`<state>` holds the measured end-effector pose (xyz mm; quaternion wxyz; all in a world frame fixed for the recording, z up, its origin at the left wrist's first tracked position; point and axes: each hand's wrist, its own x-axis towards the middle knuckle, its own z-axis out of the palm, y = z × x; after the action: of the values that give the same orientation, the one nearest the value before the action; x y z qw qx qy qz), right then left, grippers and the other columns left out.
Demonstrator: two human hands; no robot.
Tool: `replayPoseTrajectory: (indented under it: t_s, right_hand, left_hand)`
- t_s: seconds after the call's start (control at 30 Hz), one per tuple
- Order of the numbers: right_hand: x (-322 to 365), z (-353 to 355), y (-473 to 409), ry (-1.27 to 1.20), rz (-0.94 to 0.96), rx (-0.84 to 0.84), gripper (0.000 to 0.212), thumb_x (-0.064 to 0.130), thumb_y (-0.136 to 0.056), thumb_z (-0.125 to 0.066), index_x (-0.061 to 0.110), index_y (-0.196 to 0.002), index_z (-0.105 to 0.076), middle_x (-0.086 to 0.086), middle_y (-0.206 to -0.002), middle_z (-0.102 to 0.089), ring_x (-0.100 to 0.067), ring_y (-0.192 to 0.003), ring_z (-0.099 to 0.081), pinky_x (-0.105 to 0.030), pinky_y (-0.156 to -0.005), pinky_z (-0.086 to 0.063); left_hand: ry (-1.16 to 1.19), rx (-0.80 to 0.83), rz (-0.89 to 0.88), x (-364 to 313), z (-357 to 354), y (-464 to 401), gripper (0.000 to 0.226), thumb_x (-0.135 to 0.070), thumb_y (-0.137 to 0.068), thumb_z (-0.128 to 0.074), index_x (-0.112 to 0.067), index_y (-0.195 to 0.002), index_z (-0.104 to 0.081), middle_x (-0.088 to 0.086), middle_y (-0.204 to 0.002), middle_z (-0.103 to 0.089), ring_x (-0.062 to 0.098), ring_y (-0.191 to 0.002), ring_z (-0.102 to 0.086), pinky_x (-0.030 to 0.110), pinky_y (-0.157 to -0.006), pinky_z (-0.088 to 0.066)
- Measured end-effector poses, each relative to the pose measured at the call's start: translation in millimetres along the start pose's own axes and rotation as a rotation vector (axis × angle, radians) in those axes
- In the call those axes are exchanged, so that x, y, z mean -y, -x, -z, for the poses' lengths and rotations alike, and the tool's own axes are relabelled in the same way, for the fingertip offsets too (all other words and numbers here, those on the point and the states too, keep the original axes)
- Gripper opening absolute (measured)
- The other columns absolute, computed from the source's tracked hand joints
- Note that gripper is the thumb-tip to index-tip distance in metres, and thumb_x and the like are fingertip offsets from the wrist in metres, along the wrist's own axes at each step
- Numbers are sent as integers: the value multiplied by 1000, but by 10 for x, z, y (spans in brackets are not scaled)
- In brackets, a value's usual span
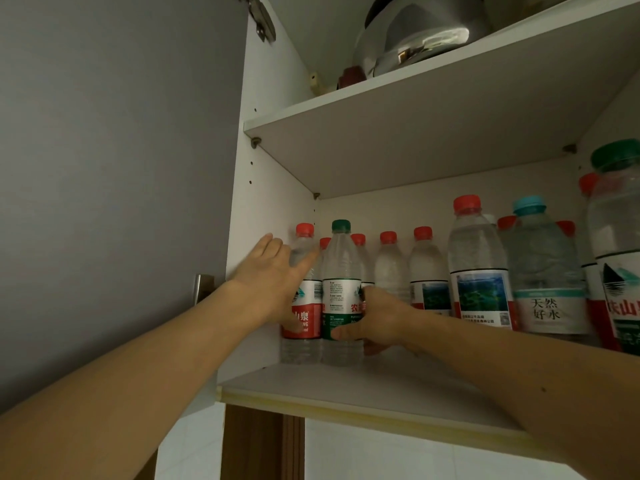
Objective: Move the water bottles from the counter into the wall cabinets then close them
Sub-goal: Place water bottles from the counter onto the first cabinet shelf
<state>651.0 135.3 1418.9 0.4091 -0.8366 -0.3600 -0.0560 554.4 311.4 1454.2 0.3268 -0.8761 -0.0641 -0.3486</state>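
Note:
Both my hands reach into the open wall cabinet, onto its lower shelf [363,389]. My left hand [273,282] wraps a red-capped, red-labelled water bottle [304,323] at the shelf's far left. My right hand [372,323] grips a green-capped, green-labelled bottle [341,268] standing right beside it. Both bottles stand upright on the shelf. Several more bottles fill the shelf to the right: red-capped ones [478,271], a blue-capped one [543,282] and a big green-capped one [620,237] at the right edge.
The grey cabinet door [114,185] stands open on the left, its metal handle [202,287] near my left forearm. The upper shelf [433,98] carries a steel pot [422,32] and small items. White tiled wall shows below the cabinet.

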Motion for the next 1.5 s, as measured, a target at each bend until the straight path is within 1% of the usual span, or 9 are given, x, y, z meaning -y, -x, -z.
replayPoseTrajectory:
  t_s: [0.47, 0.73, 0.8, 0.93, 1.07, 1.27, 1.33, 1.43, 1.5]
  right_hand:
    - [2, -22, 17, 74, 56, -42, 58, 24, -80, -85, 18, -129, -56, 1, -110, -67, -16, -100, -68, -33, -85, -61]
    - [131, 96, 174, 226, 74, 41, 53, 26, -83, -83, 24, -129, -57, -2, -118, -67, -22, -107, -67, -41, -91, -60]
    - [174, 171, 301, 358, 124, -34, 57, 27, -83, -83, 23, -132, -54, -1, -125, -67, -20, -113, -65, -38, -98, -55]
    - [225, 417, 773, 699, 231, -257, 48, 31, -92, -70, 25, -135, -48, -1, -125, -61, -18, -105, -62, -33, -86, -55]
    - [217, 785, 1415, 1017, 369, -442, 36, 26, -95, -61, 25, -130, -53, 2, -126, -54, -19, -111, -54, -39, -88, -55]
    - [230, 1061, 2203, 1273, 302, -770, 42, 23, -87, -71, 13, -126, -61, -9, -133, -53, -29, -121, -45, -45, -96, -54]
    - [185, 1072, 2341, 1225, 194, -855, 59, 27, -85, -76, 15, -138, -53, -12, -147, -41, -36, -136, -35, -52, -105, -47]
    - [53, 1053, 2471, 1049, -33, -867, 82, 41, -91, -67, 29, -155, -17, -1, -160, -7, -32, -147, -16, -47, -114, -40]
    - [-13, 1026, 2503, 846, -157, -873, 89, 44, -94, -63, 32, -156, -1, -1, -159, -11, -31, -144, -31, -45, -107, -49]
  left_hand:
    - [24, -68, 19, -25, -64, 26, 114, -63, -82, -70, -22, -161, 3, 18, -155, -34, 36, -149, -22, 47, -125, 1]
    - [261, -100, 6, 18, -1, 45, 107, -67, -78, -72, -24, -159, -18, 11, -148, -49, 27, -139, -39, 42, -126, -9]
    - [314, -133, 3, 35, 39, 70, 100, -65, -80, -72, -24, -158, -24, 8, -146, -51, 26, -136, -42, 42, -123, -21]
    - [771, -208, 69, -4, 152, 93, 83, -52, -82, -76, -22, -151, -41, 5, -141, -55, 21, -122, -54, 42, -102, -49]
    - [1046, -267, 78, -239, 289, 70, 73, -53, -86, -72, -23, -147, -45, 3, -142, -53, 14, -117, -52, 27, -87, -45]
    - [1271, -256, -73, -1034, 592, -113, 82, -57, -84, -73, -28, -151, -37, -2, -153, -44, 12, -130, -45, 35, -104, -45]
    - [1382, -191, -87, -1275, 649, -189, 93, -56, -82, -76, -30, -156, -26, -1, -157, -40, 18, -138, -44, 43, -109, -45]
    - [1569, -105, -75, -1561, 680, -261, 111, -51, -80, -80, -30, -161, -5, 0, -160, -36, 14, -133, -46, 32, -100, -46]
    - [1725, -48, -53, -1741, 668, -298, 118, -46, -78, -84, -29, -160, 0, 1, -155, -43, 17, -129, -53, 33, -102, -49]
